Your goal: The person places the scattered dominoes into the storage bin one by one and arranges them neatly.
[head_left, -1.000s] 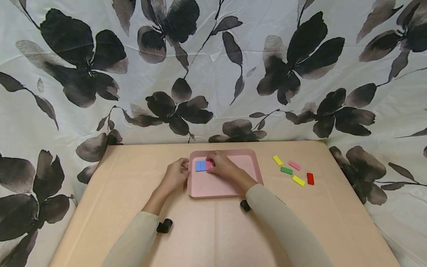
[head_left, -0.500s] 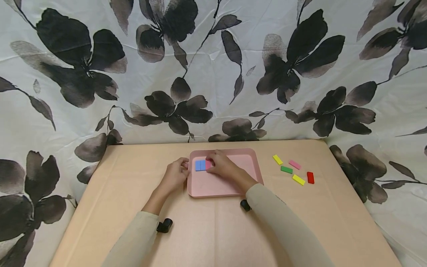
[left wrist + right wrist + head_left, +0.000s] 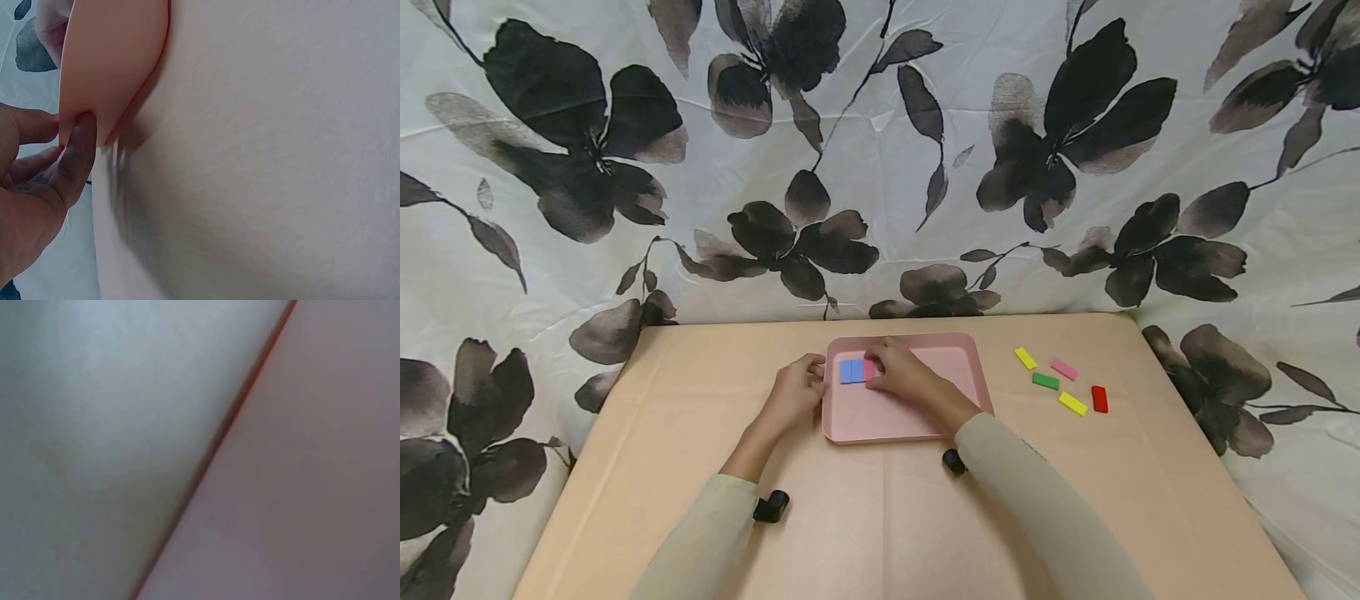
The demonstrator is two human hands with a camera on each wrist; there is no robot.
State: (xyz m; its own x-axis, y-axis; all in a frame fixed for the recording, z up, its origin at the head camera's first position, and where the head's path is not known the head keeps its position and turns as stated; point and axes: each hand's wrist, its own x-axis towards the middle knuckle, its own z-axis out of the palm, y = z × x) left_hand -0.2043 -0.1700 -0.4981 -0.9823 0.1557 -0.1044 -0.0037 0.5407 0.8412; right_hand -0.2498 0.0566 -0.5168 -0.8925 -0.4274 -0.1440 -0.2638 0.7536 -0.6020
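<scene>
A pink rectangular tray (image 3: 887, 423) lies at the far middle of the table. At its left end my left hand (image 3: 795, 388) pinches the wall; in the left wrist view the thumb (image 3: 76, 153) presses the outside of the tray (image 3: 115, 59) and the fingers bend over the rim. Two flat blue blocks (image 3: 851, 372) lie side by side inside, near the upper left corner. Against their right side is a pink block (image 3: 869, 371), partly covered by my right hand (image 3: 910, 377), whose thumb and fingers pinch it. The right wrist view catches just the tray's edge (image 3: 219, 437), without the hand.
Right of the tray, on the table (image 3: 880, 517), lie loose blocks: two yellow (image 3: 1025, 359), one green (image 3: 1045, 382), one pink (image 3: 1063, 370) and one red (image 3: 1099, 399). A floral cloth (image 3: 925, 183) hangs behind the table.
Both hands and the blocks hold the same places; only the head view has shifted very slightly.
</scene>
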